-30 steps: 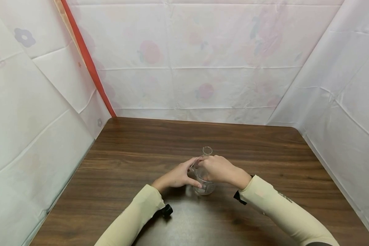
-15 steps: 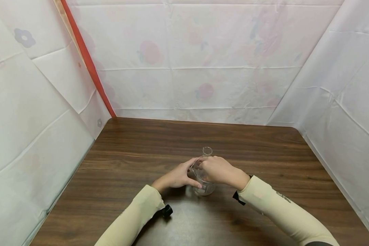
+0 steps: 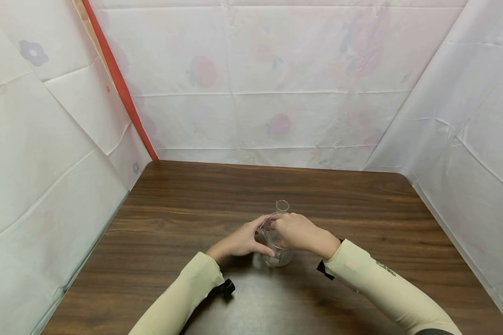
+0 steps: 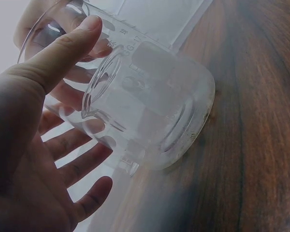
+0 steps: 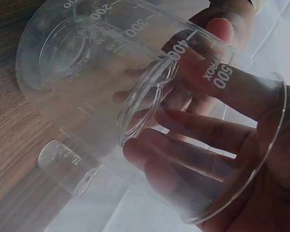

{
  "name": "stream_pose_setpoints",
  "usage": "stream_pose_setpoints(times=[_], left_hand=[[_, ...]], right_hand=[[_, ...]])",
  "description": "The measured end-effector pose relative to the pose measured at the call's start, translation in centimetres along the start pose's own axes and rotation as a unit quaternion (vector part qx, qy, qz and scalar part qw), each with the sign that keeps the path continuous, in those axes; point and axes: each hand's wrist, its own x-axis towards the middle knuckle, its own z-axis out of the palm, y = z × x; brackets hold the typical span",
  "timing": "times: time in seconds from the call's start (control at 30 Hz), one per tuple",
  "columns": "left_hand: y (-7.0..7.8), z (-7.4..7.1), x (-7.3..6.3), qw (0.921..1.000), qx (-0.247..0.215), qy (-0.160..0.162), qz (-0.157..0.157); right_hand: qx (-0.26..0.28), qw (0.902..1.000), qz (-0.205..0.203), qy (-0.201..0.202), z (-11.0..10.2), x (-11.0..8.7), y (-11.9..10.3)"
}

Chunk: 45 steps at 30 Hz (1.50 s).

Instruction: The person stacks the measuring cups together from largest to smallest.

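A large clear glass beaker (image 3: 279, 258) with white markings stands on the table. Its scale reads up to 500 in the right wrist view. Inside it sits a smaller glass beaker (image 5: 130, 113), whose rim shows through the outer wall. My left hand (image 3: 245, 238) grips the large beaker from the left, thumb on the near side and fingers round the far side. From above, my right hand (image 3: 297, 230) reaches in through the mouth and pinches the inner beaker's rim between thumb and fingertips. In the head view the right hand hides much of the mouth.
Just behind the large beaker stands another small glass beaker (image 3: 282, 206), also seen in the right wrist view. The dark wood table (image 3: 184, 195) is enclosed by white patterned sheets (image 3: 251, 70) at the back and sides. A red strip (image 3: 121, 83) runs up the back left corner.
My right hand and forearm have shifted very slightly at the beaker's mouth. The left hand and the beakers look the same throughout.
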Motion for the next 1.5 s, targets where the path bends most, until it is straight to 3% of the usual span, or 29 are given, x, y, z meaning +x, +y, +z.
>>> stream_pose_setpoints(times=[0.2,0.77,1.07,1.5], left_hand=[[0.0,0.0,0.1,1.0,-0.004,0.001,0.001],[-0.1,0.0,0.0,0.9999,-0.009,-0.004,0.003],[-0.2,0.0,0.0,1.0,-0.006,-0.003,0.0],[-0.2,0.0,-0.1,0.9999,0.001,-0.001,0.012]], right_hand=[[-0.001,1.0,0.0,0.003,-0.1,0.0,0.0],[0.05,0.9978,-0.013,-0.042,-0.9,-0.2,0.5],[0.081,0.996,-0.029,-0.022,-1.1,-0.3,0.7],[0.086,0.9952,-0.047,-0.007,-2.1,-0.7,1.0]])
